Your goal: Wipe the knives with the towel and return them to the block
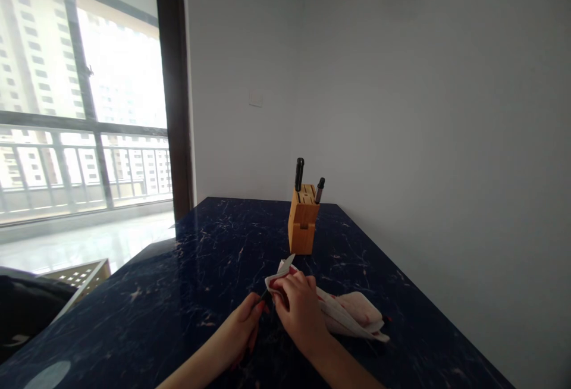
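My left hand (245, 323) is closed around the dark handle of a knife (288, 263), whose blade points up and away from me. My right hand (301, 308) pinches a white and red cloth (332, 310) around that blade, and only the blade's tip shows beyond the fold. The rest of the cloth trails to the right across the table. Just beyond the knife tip stands a wooden knife block (304, 228). Two dark-handled tools stick up out of its slots.
The dark blue marbled table (223, 258) runs back to a grey wall. A chair (84, 276) with a perforated light panel and a dark item stand at the left, near a large window. A pale round spot (48, 375) shows at the table's near left.
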A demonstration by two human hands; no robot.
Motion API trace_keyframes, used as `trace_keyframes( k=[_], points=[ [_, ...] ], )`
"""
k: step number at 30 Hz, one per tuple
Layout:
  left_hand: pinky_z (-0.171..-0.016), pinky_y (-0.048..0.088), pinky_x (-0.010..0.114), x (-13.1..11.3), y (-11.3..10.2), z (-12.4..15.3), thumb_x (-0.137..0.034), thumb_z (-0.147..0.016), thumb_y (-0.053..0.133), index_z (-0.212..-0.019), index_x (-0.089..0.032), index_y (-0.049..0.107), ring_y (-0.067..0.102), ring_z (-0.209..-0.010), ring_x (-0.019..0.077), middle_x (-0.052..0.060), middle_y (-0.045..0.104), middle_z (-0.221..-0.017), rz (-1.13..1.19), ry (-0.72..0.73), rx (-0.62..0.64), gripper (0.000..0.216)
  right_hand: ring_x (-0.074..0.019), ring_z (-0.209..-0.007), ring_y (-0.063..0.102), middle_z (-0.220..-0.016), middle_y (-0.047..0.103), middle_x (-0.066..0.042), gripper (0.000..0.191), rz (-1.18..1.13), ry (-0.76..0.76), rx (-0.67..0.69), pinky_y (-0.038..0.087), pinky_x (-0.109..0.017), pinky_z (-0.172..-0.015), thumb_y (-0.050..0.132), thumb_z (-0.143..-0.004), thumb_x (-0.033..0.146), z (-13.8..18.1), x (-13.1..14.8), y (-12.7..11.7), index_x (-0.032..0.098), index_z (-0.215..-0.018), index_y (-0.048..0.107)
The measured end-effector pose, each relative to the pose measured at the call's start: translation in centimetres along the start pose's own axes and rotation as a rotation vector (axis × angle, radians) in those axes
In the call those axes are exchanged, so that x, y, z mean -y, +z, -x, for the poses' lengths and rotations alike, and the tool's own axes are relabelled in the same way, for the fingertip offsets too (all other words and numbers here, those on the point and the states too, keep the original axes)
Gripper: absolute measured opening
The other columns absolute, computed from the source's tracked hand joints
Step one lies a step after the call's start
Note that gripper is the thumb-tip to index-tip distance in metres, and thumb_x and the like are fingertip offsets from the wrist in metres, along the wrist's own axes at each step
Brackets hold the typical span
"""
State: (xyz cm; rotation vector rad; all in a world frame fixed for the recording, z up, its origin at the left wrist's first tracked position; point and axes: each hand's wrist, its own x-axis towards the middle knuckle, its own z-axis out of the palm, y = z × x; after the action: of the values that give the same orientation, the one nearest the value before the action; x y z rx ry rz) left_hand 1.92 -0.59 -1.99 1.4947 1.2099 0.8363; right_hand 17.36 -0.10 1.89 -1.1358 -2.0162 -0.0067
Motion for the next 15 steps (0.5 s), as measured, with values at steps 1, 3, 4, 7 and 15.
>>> trace_keyframes(
  k=[1, 3, 4, 7, 15],
  points=[
    [-0.022, 0.017, 0.013, 0.1, 0.0, 0.0, -0.066, -0.072, 0.03, -0.087, -0.02, 0.04, 0.027, -0.02, 0.0037, -0.012, 0.042, -0.038, -0.011, 0.0, -0.002, 0.05, -0.018, -0.088, 0.049, -0.084, 0.062, 0.001, 0.013, -0.007, -0.006, 0.007, 0.029, -0.031, -0.078, 0.051, -0.077, 0.014, 0.0, 0.1, 0.0, 0.025, -0.083, 0.057],
    [-0.022, 0.017, 0.014, 0.4, 0.1, -0.1, -0.064, -0.074, 0.029, -0.088, -0.02, 0.04, 0.026, -0.021, 0.004, -0.012, 0.042, -0.039, -0.016, -0.009, -0.009, 0.047, -0.0186, -0.089, 0.049, -0.084, 0.062, 0.001, 0.013, -0.017, -0.005, 0.018, 0.029, -0.031, -0.079, 0.052, -0.077, 0.014, 0.0, 0.1, 0.1, 0.024, -0.083, 0.057],
    [-0.022, 0.015, 0.014, 0.6, 0.2, -0.3, -0.062, -0.075, 0.029, -0.088, -0.02, 0.04, 0.026, -0.021, 0.0041, -0.012, 0.042, -0.039, -0.013, -0.009, -0.018, 0.046, -0.0187, -0.089, 0.049, -0.084, 0.062, 0.001, 0.012, -0.019, 0.002, 0.021, 0.029, -0.031, -0.079, 0.052, -0.077, 0.014, 0.0, 0.1, 0.1, 0.024, -0.082, 0.057],
    [-0.025, 0.011, 0.014, 1.7, 0.2, -0.9, -0.057, -0.078, 0.029, -0.087, -0.019, 0.042, 0.024, -0.023, 0.004, -0.012, 0.037, -0.036, 0.013, 0.042, -0.065, 0.041, -0.0185, -0.089, 0.049, -0.085, 0.062, 0.001, 0.014, -0.021, 0.022, 0.016, 0.028, -0.031, -0.078, 0.051, -0.077, 0.013, -0.1, 0.1, 0.2, 0.024, -0.083, 0.057],
    [-0.03, 0.009, 0.016, 2.8, 0.1, -1.5, -0.055, -0.079, 0.032, -0.085, -0.019, 0.045, 0.026, -0.026, 0.0045, -0.013, 0.034, -0.034, 0.061, 0.076, -0.083, 0.039, -0.0182, -0.089, 0.049, -0.083, 0.062, 0.002, 0.013, -0.038, 0.033, 0.015, 0.028, -0.031, -0.079, 0.053, -0.076, 0.013, 0.0, 0.0, 0.3, 0.024, -0.081, 0.057]
  ],
)
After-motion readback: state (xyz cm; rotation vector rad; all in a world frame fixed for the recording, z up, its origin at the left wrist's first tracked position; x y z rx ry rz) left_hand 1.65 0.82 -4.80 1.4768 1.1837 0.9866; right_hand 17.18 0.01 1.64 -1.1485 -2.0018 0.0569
